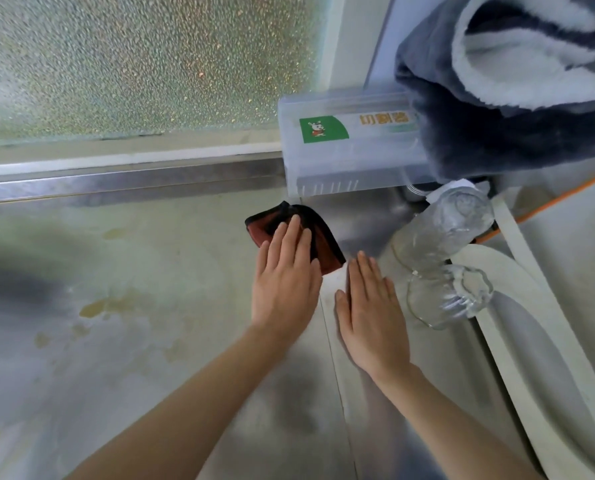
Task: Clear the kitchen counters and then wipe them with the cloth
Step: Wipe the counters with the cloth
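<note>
Stained counter [116,341] — left hand [285,282] flat on cloth [320,244].

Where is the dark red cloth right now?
Head view, near centre: the dark red cloth lies on the steel counter, pressed under the flat fingers of the left hand, just in front of the clear plastic box.

both hands lie flat, fingers straight: left [285,275], right [370,313].
</note>
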Available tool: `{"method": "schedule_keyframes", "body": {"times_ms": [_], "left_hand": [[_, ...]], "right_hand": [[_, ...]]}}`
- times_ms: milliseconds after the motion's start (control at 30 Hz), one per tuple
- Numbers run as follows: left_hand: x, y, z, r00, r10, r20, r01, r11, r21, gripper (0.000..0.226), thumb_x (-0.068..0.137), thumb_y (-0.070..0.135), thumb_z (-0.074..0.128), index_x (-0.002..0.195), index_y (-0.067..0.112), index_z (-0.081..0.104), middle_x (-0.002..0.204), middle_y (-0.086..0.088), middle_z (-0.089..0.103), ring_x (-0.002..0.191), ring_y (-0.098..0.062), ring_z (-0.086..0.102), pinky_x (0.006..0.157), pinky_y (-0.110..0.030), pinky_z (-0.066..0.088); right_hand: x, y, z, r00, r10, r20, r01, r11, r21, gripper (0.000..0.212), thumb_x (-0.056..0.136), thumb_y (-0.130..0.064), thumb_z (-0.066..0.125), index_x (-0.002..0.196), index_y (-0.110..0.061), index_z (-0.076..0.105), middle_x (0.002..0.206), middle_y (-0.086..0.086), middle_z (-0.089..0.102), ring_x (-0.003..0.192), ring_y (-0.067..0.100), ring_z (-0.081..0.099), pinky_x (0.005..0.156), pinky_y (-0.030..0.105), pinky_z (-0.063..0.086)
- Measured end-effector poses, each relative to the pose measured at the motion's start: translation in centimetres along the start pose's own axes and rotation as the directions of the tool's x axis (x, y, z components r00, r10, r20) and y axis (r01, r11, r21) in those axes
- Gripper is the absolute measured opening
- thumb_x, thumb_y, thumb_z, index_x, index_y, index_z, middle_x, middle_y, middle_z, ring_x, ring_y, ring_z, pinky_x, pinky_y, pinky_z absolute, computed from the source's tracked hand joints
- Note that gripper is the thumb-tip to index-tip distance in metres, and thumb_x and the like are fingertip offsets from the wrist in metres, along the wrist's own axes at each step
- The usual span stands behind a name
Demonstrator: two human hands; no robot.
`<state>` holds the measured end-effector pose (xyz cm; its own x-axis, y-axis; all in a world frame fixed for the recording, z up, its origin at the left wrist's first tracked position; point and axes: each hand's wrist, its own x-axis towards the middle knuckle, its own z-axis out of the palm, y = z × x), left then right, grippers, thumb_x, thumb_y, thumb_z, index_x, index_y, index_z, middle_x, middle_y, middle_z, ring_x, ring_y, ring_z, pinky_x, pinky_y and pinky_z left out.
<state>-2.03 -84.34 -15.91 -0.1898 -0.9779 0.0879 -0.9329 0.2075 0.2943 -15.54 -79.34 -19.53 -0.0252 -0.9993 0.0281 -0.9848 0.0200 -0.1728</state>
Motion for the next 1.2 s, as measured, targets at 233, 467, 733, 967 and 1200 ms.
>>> {"method": "schedule_keyframes", "body": {"times_ms": [233,467,733,967,1200], "left_hand": [[5.1,-2.7,2.2,0.988,-0.035,0.152,0.021,0.995,0.093,0.064,0.095,0.049,0.021,0.148,0.017,0.004,0.157,-0.009,0.005,0.143,-0.029,0.003,0.115,-0.043,0.003],[0.0,-2.9,1.0,0.970,0.037,0.242,-0.054,0.996,0.065,0.061,0.095,0.050,0.021,0.148,0.026,0.002,0.157,-0.007,0.002,0.144,-0.029,-0.003,0.114,-0.041,-0.003],[-10.5,-8.6,-1.7,0.967,0.055,0.250,-0.090,0.987,0.132,0.062,0.095,0.056,0.015,0.147,0.023,0.012,0.152,-0.007,0.024,0.139,-0.026,0.012,0.115,-0.039,0.012],[-9.6,-10.3,-2.8,0.981,0.019,0.192,-0.032,0.997,0.068,0.069,0.092,0.057,0.024,0.145,0.013,0.024,0.149,-0.007,0.029,0.138,-0.025,0.021,0.114,-0.034,0.007],[1.5,-15.1,-1.6,0.944,-0.329,0.029,0.326,0.943,0.071,0.071,0.090,0.051,0.007,0.147,0.010,0.020,0.156,-0.010,0.010,0.144,-0.027,0.009,0.114,-0.042,0.011]], "right_hand": [[0.2,0.4,0.4,1.000,-0.005,0.003,0.005,1.000,-0.016,0.055,0.099,-0.036,0.020,0.145,-0.006,0.028,0.153,0.009,0.024,0.142,0.020,0.020,0.115,0.038,0.018],[0.3,0.2,0.0,1.000,-0.008,0.023,0.008,1.000,-0.016,0.056,0.098,-0.036,0.018,0.145,-0.006,0.027,0.154,0.010,0.023,0.142,0.021,0.020,0.115,0.039,0.016],[0.1,-0.4,-0.7,1.000,0.023,0.020,-0.024,1.000,0.019,0.056,0.096,-0.032,0.021,0.140,-0.001,0.035,0.150,0.015,0.030,0.139,0.029,0.029,0.112,0.047,0.024],[3.6,-8.3,-0.1,0.964,-0.248,0.093,0.250,0.968,-0.006,0.052,0.098,-0.032,0.019,0.144,-0.012,0.033,0.153,0.006,0.026,0.142,0.023,0.019,0.113,0.041,0.014],[5.8,-9.1,1.8,0.983,-0.154,0.103,0.159,0.986,-0.042,0.054,0.098,-0.035,0.015,0.148,-0.015,0.020,0.155,0.005,0.017,0.144,0.023,0.013,0.115,0.042,0.014]]}}
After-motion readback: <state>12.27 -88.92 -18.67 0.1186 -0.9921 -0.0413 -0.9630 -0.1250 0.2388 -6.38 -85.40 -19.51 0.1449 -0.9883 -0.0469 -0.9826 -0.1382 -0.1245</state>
